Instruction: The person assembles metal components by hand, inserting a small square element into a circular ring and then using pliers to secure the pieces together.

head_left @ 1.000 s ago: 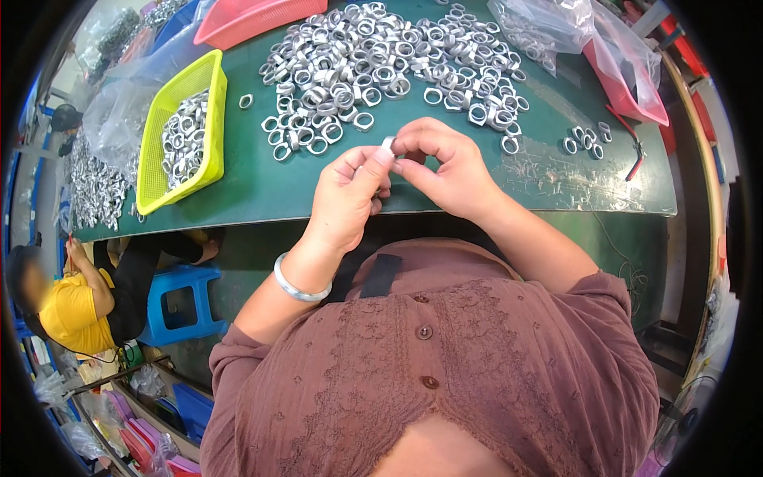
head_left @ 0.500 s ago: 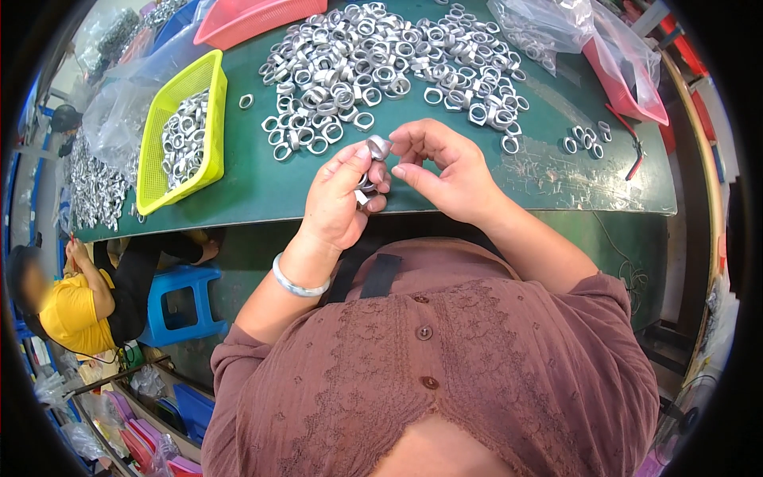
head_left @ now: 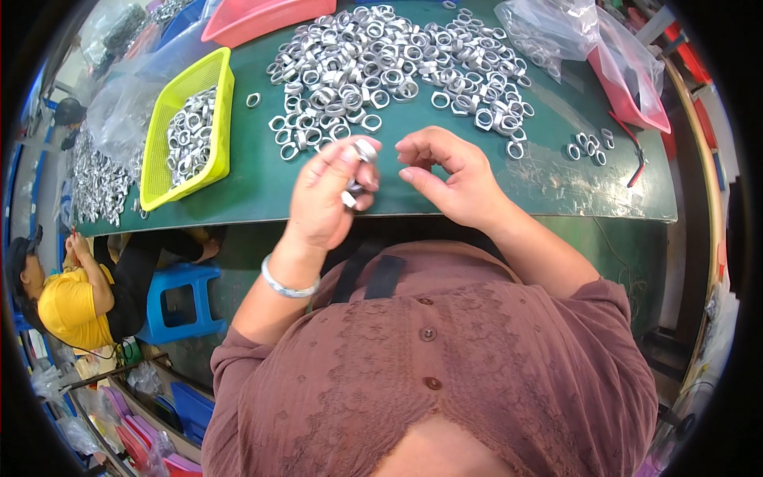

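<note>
My left hand (head_left: 327, 191) is closed around a few silver metal rings (head_left: 364, 151); one is pinched between thumb and forefinger, others sit in the curled fingers below. Off to its right, my right hand (head_left: 455, 176) hovers over the table's near edge with bent fingers apart and nothing between them. A large heap of similar silver rings (head_left: 389, 60) lies beyond both hands. Some of these rings have a flat-sided face. To the left, a yellow-green plastic basket (head_left: 226, 119) holds more rings, and a single ring (head_left: 253, 100) lies beside it.
The green table (head_left: 262, 191) spans the view. A pink basket (head_left: 266, 20) stands at the back; a pink tray (head_left: 648, 115) with plastic bags is at right. Several rings (head_left: 588, 145) lie near a red-and-black tool (head_left: 637, 163). A person in yellow (head_left: 75, 306) sits left by a blue stool (head_left: 183, 302).
My left hand has moved left, away from my right hand, still holding the rings. My right hand has shifted slightly, and the gap between the hands is wider.
</note>
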Available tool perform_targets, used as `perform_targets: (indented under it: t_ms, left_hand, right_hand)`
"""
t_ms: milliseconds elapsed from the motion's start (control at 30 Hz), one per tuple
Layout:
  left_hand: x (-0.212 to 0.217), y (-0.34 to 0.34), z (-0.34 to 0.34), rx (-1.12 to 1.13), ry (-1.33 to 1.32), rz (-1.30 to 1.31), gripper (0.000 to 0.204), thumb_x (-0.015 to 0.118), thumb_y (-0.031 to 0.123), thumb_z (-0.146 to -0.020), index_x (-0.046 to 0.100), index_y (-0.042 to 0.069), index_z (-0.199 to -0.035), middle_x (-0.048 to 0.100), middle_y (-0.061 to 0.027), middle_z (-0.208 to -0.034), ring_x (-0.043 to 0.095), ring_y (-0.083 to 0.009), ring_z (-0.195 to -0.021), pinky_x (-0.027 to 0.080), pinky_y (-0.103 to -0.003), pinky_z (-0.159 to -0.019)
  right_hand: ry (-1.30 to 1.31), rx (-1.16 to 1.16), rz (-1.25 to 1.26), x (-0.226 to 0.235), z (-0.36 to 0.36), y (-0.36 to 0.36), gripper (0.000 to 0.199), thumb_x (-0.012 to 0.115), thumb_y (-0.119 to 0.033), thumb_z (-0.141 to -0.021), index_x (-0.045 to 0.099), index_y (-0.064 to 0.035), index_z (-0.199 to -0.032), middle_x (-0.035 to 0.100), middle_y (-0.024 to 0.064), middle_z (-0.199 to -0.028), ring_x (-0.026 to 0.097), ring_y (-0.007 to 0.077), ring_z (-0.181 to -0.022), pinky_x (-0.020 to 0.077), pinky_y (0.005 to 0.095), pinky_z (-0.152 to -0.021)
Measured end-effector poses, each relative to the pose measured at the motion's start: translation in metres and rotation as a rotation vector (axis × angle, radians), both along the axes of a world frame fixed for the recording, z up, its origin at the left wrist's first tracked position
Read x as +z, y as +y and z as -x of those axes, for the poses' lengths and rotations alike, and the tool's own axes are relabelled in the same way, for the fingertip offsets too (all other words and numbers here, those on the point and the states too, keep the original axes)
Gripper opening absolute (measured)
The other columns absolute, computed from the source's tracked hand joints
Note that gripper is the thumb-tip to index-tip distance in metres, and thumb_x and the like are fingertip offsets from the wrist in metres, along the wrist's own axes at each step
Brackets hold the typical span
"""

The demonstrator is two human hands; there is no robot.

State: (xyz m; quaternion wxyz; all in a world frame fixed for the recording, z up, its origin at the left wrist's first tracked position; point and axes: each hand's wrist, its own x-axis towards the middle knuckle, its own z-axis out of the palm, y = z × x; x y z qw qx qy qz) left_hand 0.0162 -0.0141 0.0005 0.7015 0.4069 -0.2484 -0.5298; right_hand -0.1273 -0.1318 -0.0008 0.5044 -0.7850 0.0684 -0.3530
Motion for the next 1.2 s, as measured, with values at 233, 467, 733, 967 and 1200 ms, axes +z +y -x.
perform_targets:
  t_ms: [233,467,733,967,1200]
  left_hand:
    - [0.050,0.020,-0.107,0.805,-0.804,0.135,0.022,0.045,0.019,-0.091,0.057,0.002,-0.099,0.055,0.0000,-0.074,0.048,-0.0036,-0.064,0.037,-0.016,-0.053]
    - [0.039,0.035,-0.193,0.758,-1.402,-0.421,0.042,0.059,0.030,-0.082,0.057,-0.003,-0.107,0.059,-0.0176,-0.105,0.055,-0.0221,-0.098,0.040,-0.030,-0.086]
    - [0.033,0.017,-0.089,0.747,-1.846,0.099,0.017,0.059,0.006,-0.077,0.060,0.001,-0.094,0.058,-0.0132,-0.095,0.055,-0.0282,-0.088,0.043,-0.035,-0.079]
    - [0.002,-0.003,-0.019,0.130,-0.639,0.010,0.024,0.057,0.004,-0.082,0.056,0.000,-0.105,0.056,-0.0046,-0.092,0.053,-0.0080,-0.073,0.045,-0.022,-0.068]
    - [0.001,-0.010,-0.006,0.001,-0.427,-0.024,0.016,0.056,0.012,-0.085,0.057,0.001,-0.096,0.060,-0.0039,-0.082,0.053,-0.0077,-0.069,0.044,-0.021,-0.064]
  right_hand:
    - [0.331,-0.066,0.133,-0.010,-0.006,-0.025,0.024,0.061,-0.004,-0.075,0.056,-0.0016,-0.099,0.056,0.0050,-0.086,0.051,0.0098,-0.066,0.0440,0.0239,-0.059]
    - [0.510,-0.084,0.444,-0.008,-0.046,-0.041,0.027,0.058,-0.009,-0.075,0.057,-0.0082,-0.102,0.055,0.0115,-0.085,0.056,0.0279,-0.080,0.0452,0.0357,-0.071]
    - [0.483,-0.087,0.557,-0.019,-0.052,-0.054,0.016,0.058,-0.009,-0.078,0.060,-0.0049,-0.093,0.054,0.0080,-0.086,0.055,0.0233,-0.078,0.0446,0.0335,-0.069]
    - [0.379,0.374,-0.556,0.013,-0.029,-0.035,0.018,0.051,-0.019,-0.088,0.056,-0.0019,-0.088,0.057,0.0009,-0.077,0.052,0.0077,-0.066,0.0435,0.0206,-0.058]
    - [0.367,0.351,-0.638,0.013,-0.017,-0.024,0.021,0.051,-0.025,-0.089,0.055,-0.0043,-0.086,0.057,0.0011,-0.077,0.053,0.0075,-0.063,0.0422,0.0197,-0.055]
